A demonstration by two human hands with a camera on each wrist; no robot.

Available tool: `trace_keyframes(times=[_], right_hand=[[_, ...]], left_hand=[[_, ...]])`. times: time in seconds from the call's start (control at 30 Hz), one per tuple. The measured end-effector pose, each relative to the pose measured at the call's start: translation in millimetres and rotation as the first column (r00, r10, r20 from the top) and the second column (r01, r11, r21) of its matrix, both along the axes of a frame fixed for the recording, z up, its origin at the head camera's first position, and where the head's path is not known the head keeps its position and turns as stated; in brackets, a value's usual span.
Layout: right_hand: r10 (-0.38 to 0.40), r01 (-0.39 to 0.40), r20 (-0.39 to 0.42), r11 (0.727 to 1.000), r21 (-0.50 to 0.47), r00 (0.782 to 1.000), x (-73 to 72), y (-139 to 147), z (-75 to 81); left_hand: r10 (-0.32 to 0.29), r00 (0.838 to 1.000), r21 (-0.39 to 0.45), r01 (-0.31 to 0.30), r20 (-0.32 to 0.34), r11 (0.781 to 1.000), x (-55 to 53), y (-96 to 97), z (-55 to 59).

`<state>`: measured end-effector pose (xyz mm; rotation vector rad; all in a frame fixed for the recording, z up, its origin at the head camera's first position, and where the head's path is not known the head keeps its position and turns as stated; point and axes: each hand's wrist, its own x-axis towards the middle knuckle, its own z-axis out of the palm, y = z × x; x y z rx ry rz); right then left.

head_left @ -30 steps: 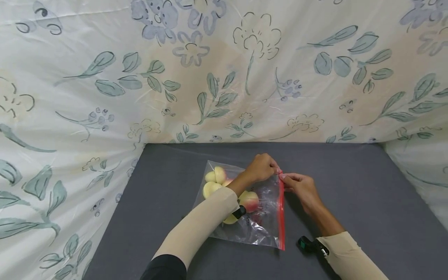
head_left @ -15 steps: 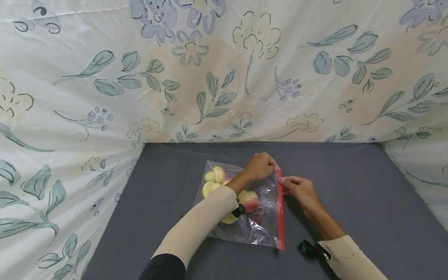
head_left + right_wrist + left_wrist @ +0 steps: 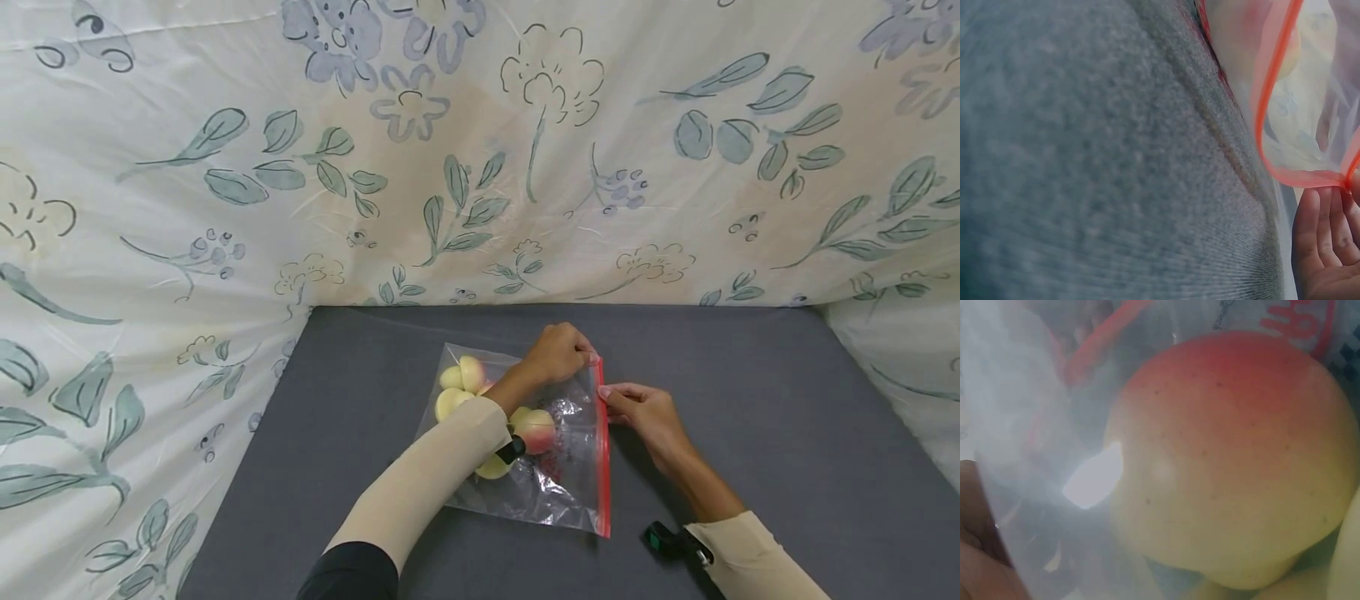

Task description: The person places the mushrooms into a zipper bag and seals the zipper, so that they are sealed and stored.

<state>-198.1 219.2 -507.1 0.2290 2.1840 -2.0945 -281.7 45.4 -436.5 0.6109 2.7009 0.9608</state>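
A clear zip bag (image 3: 573, 492) lies on the grey surface, its red zip strip (image 3: 603, 475) along the right side. Inside are several yellow fruits with a red blush (image 3: 534, 432), peach-like in shape; my left forearm covers part of them. My left hand (image 3: 558, 354) grips the bag's far right corner. Just nearer along the strip, my right hand (image 3: 651, 417) pinches the red edge between thumb and fingers. In the right wrist view the red edge (image 3: 1266, 94) curves apart, showing a gap at the mouth. One blushed fruit (image 3: 1229, 456) fills much of the left wrist view.
The dark grey cloth-covered table (image 3: 787, 417) extends around the bag. A floral curtain (image 3: 465, 167) hangs behind and at both sides. Small black devices are strapped at my wrists, the right one (image 3: 663, 540) close above the table.
My right hand has slid a little toward me along the red strip, away from the left hand. The left hand stays at the corner, and the bag has barely moved.
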Motion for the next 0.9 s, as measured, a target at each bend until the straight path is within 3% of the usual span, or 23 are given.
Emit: trace_keyframes(times=[0.9], right_hand=[[0.029,-0.029,0.025,1.0,-0.005,0.999,17.8,-1,-4.6]], left_hand=[[-0.017,1.0,0.01,0.017,0.009,1.0,0.5,-4.0,5.0]])
